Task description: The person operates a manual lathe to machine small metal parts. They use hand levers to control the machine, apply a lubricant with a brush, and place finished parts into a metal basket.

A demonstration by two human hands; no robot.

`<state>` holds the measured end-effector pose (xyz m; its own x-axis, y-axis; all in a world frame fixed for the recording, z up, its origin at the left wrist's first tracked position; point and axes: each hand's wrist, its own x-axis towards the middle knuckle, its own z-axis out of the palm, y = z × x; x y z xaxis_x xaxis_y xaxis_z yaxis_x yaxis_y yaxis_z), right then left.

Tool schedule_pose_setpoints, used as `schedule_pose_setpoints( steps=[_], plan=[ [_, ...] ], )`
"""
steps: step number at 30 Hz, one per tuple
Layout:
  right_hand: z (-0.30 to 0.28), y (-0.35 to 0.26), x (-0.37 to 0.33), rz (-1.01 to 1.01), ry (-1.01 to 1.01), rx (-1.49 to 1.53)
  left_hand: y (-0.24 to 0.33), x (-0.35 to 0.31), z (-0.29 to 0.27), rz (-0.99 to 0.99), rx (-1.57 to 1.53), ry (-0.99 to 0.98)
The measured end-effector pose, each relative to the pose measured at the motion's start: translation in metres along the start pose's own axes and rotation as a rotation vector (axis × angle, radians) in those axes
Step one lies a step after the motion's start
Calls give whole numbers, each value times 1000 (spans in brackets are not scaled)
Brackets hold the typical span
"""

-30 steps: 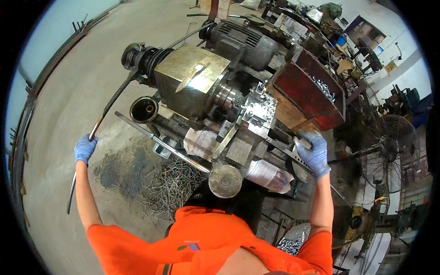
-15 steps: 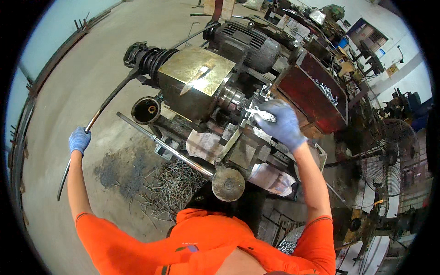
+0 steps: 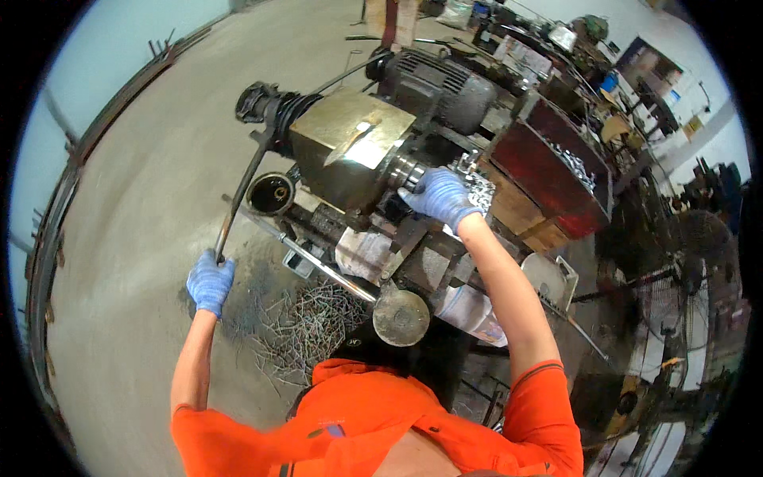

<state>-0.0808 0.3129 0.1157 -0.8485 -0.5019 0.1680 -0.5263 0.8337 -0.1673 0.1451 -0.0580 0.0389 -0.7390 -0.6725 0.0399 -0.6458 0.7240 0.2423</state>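
My left hand (image 3: 211, 284) is closed round a long dark lever (image 3: 241, 195), which runs up to the pulley end of a lathe-like machine. A boxy metal housing (image 3: 338, 131) covers the machine's top. At its right side sits a shiny round chuck (image 3: 405, 171). Right against the chuck's front is my right hand (image 3: 441, 195), fingers bent together toward it. Whatever these fingers hold is hidden. Beside that hand lies a pile of small silvery metal parts (image 3: 480, 191).
A motor (image 3: 445, 83) stands behind the housing. To the right is a dark red bin (image 3: 548, 163) with silvery parts inside. A steel bar (image 3: 322, 270) slants along the machine's front. Thin metal rods (image 3: 306, 330) lie heaped on the floor. A fan (image 3: 683, 294) stands far right.
My left hand has swung the lever to the right, toward the machine. My right hand has moved left from the silvery parts to the chuck.
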Motion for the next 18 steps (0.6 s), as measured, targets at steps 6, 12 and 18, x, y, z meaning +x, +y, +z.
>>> schedule_pose_setpoints(
  steps=[6, 12, 18],
  plan=[
    [6, 6, 7, 21, -107, -129, 4, 1, 5, 70, -4, 28],
    [3, 0, 7, 56, -93, -100, 32, 20, 4, 41, 48, 5],
    [7, 12, 3, 115, -52, -13, 37, 37, 11, 184, 20, 22]
  ],
)
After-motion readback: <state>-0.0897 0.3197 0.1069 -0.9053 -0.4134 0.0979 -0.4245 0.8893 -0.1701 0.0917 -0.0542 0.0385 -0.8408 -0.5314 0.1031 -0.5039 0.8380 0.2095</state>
